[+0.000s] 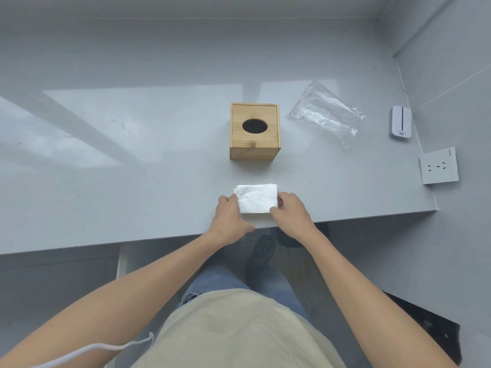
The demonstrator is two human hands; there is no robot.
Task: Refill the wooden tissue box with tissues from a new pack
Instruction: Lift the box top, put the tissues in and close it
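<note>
A wooden tissue box (254, 131) with an oval hole in its lid stands upright on the grey counter (132, 168), its lid closed. A white stack of tissues (256, 198) lies near the counter's front edge, directly in front of the box. My left hand (229, 219) grips the stack's left side and my right hand (291, 212) grips its right side. An empty clear plastic wrapper (325, 111) lies to the right of the box.
A small white device (401, 123) and a wall socket (439, 166) sit on the right wall by the counter's end. The counter's front edge runs just below my hands. A white cord (87, 353) hangs at the lower left.
</note>
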